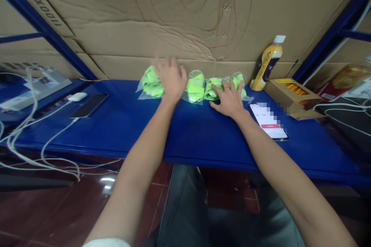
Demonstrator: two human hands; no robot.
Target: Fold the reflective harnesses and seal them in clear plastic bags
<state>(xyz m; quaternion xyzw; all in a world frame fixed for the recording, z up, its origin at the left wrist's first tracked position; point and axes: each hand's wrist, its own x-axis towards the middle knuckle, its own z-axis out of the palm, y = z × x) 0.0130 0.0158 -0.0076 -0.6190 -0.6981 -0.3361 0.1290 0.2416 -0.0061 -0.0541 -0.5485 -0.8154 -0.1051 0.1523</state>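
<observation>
Several neon-green bundles in clear plastic bags lie in a row along the back of the blue shelf (189, 139), against the cardboard. My left hand (171, 77) is over the left part of the row, fingers spread and slightly blurred, between the leftmost bundle (151, 81) and the middle bundle (196, 87). At the right end, my right hand (228, 98) rests with fingers apart on the bundles there (213, 88). Neither hand is closed round a bag. Part of the row is hidden beneath my hands.
Right of the row stand a yellow bottle (267, 63), an open carton (295, 98) and a lit phone (268, 121). Leftward lie a dark phone (90, 105), white cables (31, 123) and a power strip (37, 89). Blue frame bars slant up at both sides.
</observation>
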